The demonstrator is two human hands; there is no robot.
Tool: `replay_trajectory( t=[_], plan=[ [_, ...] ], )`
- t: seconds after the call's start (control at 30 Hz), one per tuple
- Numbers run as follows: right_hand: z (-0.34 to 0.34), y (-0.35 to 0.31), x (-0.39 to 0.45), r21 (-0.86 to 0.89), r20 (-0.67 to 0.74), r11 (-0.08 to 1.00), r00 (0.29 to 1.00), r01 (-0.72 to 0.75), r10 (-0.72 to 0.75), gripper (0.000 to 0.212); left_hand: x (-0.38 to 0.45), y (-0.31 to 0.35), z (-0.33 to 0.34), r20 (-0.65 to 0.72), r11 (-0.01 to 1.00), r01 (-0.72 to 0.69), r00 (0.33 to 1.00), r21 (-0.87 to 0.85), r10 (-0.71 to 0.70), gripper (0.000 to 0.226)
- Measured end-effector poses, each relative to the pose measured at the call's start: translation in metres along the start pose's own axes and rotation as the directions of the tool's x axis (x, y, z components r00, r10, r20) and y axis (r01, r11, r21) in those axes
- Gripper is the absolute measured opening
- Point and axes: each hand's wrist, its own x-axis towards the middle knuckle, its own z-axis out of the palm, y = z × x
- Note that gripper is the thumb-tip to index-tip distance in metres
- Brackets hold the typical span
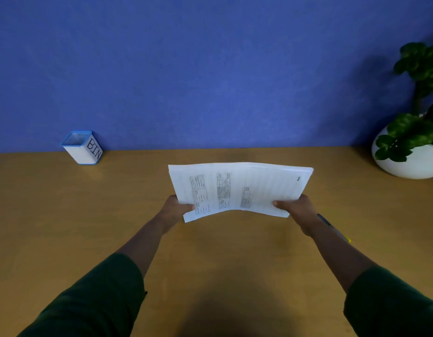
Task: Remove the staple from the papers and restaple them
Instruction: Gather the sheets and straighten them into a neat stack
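Centre of frame: a stack of white printed papers (237, 188) is being held up above the brown wooden tabletop (64, 215), sagging slightly in the middle. The left hand (174, 209) is gripping its lower left edge, thumb lying on the top sheet. The right hand (296, 207) is gripping the lower right edge the same way. Both arms are wearing dark green sleeves (96, 302). Staple too small to make out. Upper left: a small white box with blue rim marked "BIN" (82, 147) is standing against the blue wall (210, 69). Right edge: a green plant in a round white pot (409, 142).
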Motion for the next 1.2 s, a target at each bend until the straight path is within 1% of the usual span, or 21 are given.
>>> replay_trajectory(
  t=[0.1, 0.27, 0.33, 0.43, 0.57, 0.63, 0.73, 0.8, 0.87, 0.93, 1.0, 1.1, 1.13, 1.2],
  plan=[
    [0.0, -0.003, 0.001, 0.011, 0.012, 1.0, 1.0, 0.011, -0.011, 0.028, 0.001, 0.002, 0.0, 0.007, 1.0, -0.015, 1.0, 0.008, 0.015, 0.033],
    [-0.006, -0.008, 0.004, 0.032, 0.029, 0.999, 0.999, 0.019, -0.02, 0.031, 0.005, 0.005, -0.003, -0.022, 0.999, -0.04, 0.999, -0.01, 0.04, 0.033],
    [-0.006, -0.005, 0.002, 0.0, 0.034, 1.0, 0.999, -0.003, 0.003, 0.03, 0.005, 0.001, -0.004, -0.009, 1.0, -0.017, 1.0, 0.007, 0.017, 0.032],
    [-0.002, 0.002, -0.001, -0.04, 0.001, 0.998, 0.999, -0.054, 0.054, 0.029, 0.004, -0.007, -0.003, 0.014, 0.998, 0.009, 1.0, 0.059, -0.01, 0.034],
    [0.001, -0.001, -0.002, 0.025, -0.006, 0.998, 0.998, -0.057, 0.057, 0.023, 0.007, -0.003, -0.006, -0.032, 0.999, 0.016, 0.999, 0.049, -0.014, 0.032],
    [-0.001, -0.001, -0.002, 0.049, -0.027, 0.996, 0.997, -0.075, 0.076, 0.021, 0.008, 0.001, -0.008, -0.035, 0.997, 0.065, 0.997, 0.032, -0.064, 0.027],
    [-0.004, 0.004, -0.005, 0.072, -0.064, 0.987, 0.987, -0.142, 0.147, 0.022, 0.007, 0.003, -0.01, -0.015, 0.977, 0.209, 0.978, -0.04, -0.21, 0.027],
    [-0.005, 0.008, -0.009, 0.082, -0.106, 0.979, 0.975, -0.188, 0.196, 0.03, 0.006, 0.003, -0.01, 0.005, 0.951, 0.288, 0.957, -0.107, -0.29, 0.022],
    [-0.006, 0.012, -0.013, 0.098, -0.13, 0.971, 0.964, -0.219, 0.231, 0.039, 0.004, 0.001, -0.008, 0.019, 0.922, 0.348, 0.937, -0.172, -0.35, 0.015],
    [-0.005, 0.015, -0.016, 0.109, -0.121, 0.963, 0.959, -0.244, 0.257, 0.041, 0.003, -0.001, -0.005, 0.026, 0.893, 0.393, 0.917, -0.218, -0.397, 0.014],
    [-0.004, 0.017, -0.02, 0.096, -0.124, 0.959, 0.953, -0.266, 0.277, 0.04, 0.002, -0.004, -0.002, 0.002, 0.86, 0.414, 0.901, -0.297, -0.434, 0.011],
    [-0.002, 0.019, -0.024, 0.139, -0.14, 0.948, 0.942, -0.286, 0.305, 0.037, 0.003, -0.008, 0.006, -0.044, 0.763, 0.394, 0.875, -0.512, -0.481, 0.004],
    [-0.001, 0.021, -0.026, 0.157, -0.134, 0.944, 0.94, -0.292, 0.313, 0.037, 0.002, -0.007, 0.01, -0.037, 0.736, 0.387, 0.873, -0.556, -0.487, 0.003],
    [0.002, 0.025, -0.028, 0.19, -0.109, 0.931, 0.936, -0.311, 0.335, 0.039, 0.0, -0.007, 0.022, 0.015, 0.708, 0.404, 0.874, -0.579, -0.486, 0.006]
  ],
)
